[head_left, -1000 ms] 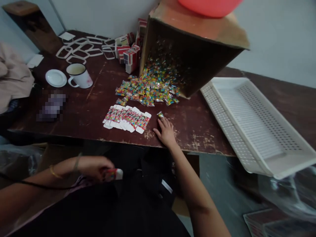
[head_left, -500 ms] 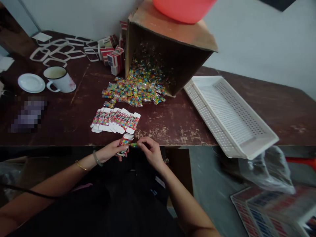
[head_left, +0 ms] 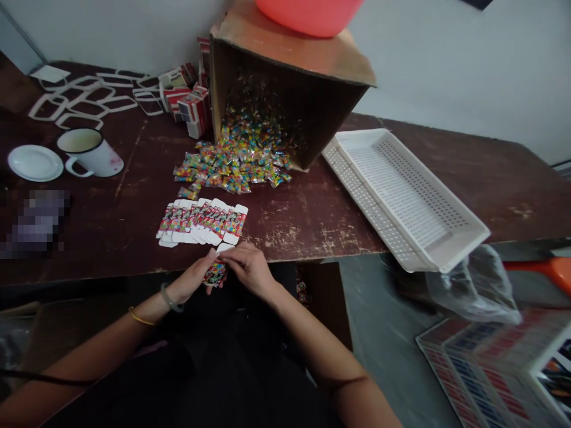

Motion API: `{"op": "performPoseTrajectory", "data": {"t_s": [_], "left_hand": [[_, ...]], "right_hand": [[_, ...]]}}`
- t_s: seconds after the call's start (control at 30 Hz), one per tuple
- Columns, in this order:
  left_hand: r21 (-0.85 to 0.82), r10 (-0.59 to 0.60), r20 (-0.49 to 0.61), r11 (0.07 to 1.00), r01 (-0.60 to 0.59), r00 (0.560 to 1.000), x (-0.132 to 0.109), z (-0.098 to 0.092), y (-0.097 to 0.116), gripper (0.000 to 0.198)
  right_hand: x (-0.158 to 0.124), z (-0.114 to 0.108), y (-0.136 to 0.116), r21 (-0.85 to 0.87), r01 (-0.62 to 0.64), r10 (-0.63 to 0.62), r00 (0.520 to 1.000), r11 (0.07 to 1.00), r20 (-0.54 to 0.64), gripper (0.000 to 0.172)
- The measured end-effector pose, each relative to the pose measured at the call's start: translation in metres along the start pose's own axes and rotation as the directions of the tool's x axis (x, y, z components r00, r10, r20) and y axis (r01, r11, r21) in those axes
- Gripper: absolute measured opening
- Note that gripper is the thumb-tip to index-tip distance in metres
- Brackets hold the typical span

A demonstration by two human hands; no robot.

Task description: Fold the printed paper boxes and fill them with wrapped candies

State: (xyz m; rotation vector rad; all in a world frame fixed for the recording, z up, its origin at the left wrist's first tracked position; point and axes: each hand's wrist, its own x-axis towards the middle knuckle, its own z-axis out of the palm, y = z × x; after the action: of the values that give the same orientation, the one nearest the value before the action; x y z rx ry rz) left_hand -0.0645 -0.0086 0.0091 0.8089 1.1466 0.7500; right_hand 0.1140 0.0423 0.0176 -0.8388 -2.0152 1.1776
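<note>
My left hand (head_left: 194, 278) is wrapped round a small colourful printed box (head_left: 215, 273), just off the table's front edge. The fingers of my right hand (head_left: 248, 265) are pinched together at the box's upper end; whatever they grip is hidden. Just beyond lies a fanned row of flat printed boxes (head_left: 200, 221) with white flaps. Behind it, small clear packets of coloured candy (head_left: 236, 160) spill out of a cardboard box (head_left: 294, 53) lying on its side.
On the right a white perforated basket (head_left: 405, 196) overhangs the table edge, a plastic bag (head_left: 477, 285) below it. At left stand an enamel mug (head_left: 91, 153) and a white plate (head_left: 35, 163). A red basin (head_left: 312, 15) tops the cardboard box.
My right hand has moved left to the top of the held box, and the candy packet it pinched is out of sight. The whole view has shifted slightly.
</note>
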Motion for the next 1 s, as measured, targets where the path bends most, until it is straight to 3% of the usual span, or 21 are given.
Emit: {"op": "performPoseTrajectory", "data": {"t_s": [0.07, 0.13, 0.2, 0.27, 0.3, 0.37, 0.43, 0.5, 0.57, 0.63, 0.67, 0.77, 0.9, 1.0], "left_hand": [[-0.096, -0.028, -0.015, 0.995, 0.026, 1.0, 0.001, -0.001, 0.0, 0.067], [-0.155, -0.047, -0.012, 0.987, 0.044, 0.999, 0.002, -0.003, 0.001, 0.06], [-0.153, -0.049, -0.013, 0.987, 0.046, 0.999, 0.004, -0.005, 0.001, 0.054], [-0.125, -0.033, -0.009, 0.992, 0.031, 0.999, 0.007, -0.008, 0.002, 0.05], [-0.112, -0.022, -0.007, 0.993, 0.021, 1.0, 0.008, -0.009, 0.003, 0.048], [-0.09, -0.003, 0.001, 0.996, 0.003, 1.0, 0.01, -0.011, 0.007, 0.044], [-0.054, 0.023, -0.005, 0.998, -0.023, 1.0, 0.011, -0.012, 0.011, 0.043], [0.054, 0.08, -0.016, 0.995, -0.079, 0.997, 0.011, -0.012, 0.016, 0.041], [0.211, 0.158, -0.017, 0.966, -0.151, 0.987, 0.011, -0.012, 0.02, 0.036], [0.296, 0.201, -0.019, 0.937, -0.187, 0.979, 0.012, -0.012, 0.021, 0.034], [0.29, 0.195, -0.023, 0.94, -0.18, 0.981, 0.012, -0.012, 0.021, 0.034], [0.158, 0.119, -0.029, 0.981, -0.113, 0.992, 0.014, -0.014, 0.018, 0.034], [-0.045, 0.09, 0.108, 0.995, -0.085, 0.99, 0.01, -0.018, 0.013, 0.03], [-0.093, 0.08, 0.192, 0.994, -0.063, 0.978, 0.002, -0.021, 0.011, 0.031]], "right_hand": [[-0.006, 0.01, 0.002, 0.174, -0.06, 0.08, 0.991, 0.983, -0.109, 0.02], [-0.01, 0.018, 0.007, 0.468, -0.171, 0.306, 0.924, 0.867, -0.23, 0.024], [-0.013, 0.021, 0.014, 0.735, -0.304, 0.524, 0.848, 0.606, -0.082, 0.03], [-0.011, 0.02, 0.018, 0.828, -0.443, 0.558, 0.805, 0.344, 0.2, 0.036], [-0.01, 0.017, 0.018, 0.832, -0.489, 0.537, 0.79, 0.261, 0.296, 0.037], [-0.005, 0.011, 0.017, 0.834, -0.514, 0.511, 0.781, 0.198, 0.36, 0.038], [0.001, 0.006, 0.013, 0.823, -0.519, 0.502, 0.788, 0.229, 0.357, 0.034], [0.006, 0.003, 0.009, 0.772, -0.522, 0.491, 0.811, 0.362, 0.318, 0.028], [0.009, 0.002, 0.004, 0.638, -0.455, 0.439, 0.876, 0.621, 0.198, 0.021], [0.01, 0.0, -0.001, 0.402, -0.28, 0.275, 0.959, 0.872, 0.073, 0.02], [0.01, -0.002, -0.003, 0.289, -0.181, 0.174, 0.983, 0.94, 0.052, 0.023], [0.01, -0.007, -0.006, 0.187, -0.042, 0.026, 0.996, 0.981, 0.09, 0.028], [0.014, -0.01, -0.004, 0.227, -0.116, 0.112, 0.993, 0.967, 0.03, 0.023], [0.014, -0.006, -0.002, 0.169, -0.107, 0.108, 0.994, 0.98, 0.001, 0.021]]}}
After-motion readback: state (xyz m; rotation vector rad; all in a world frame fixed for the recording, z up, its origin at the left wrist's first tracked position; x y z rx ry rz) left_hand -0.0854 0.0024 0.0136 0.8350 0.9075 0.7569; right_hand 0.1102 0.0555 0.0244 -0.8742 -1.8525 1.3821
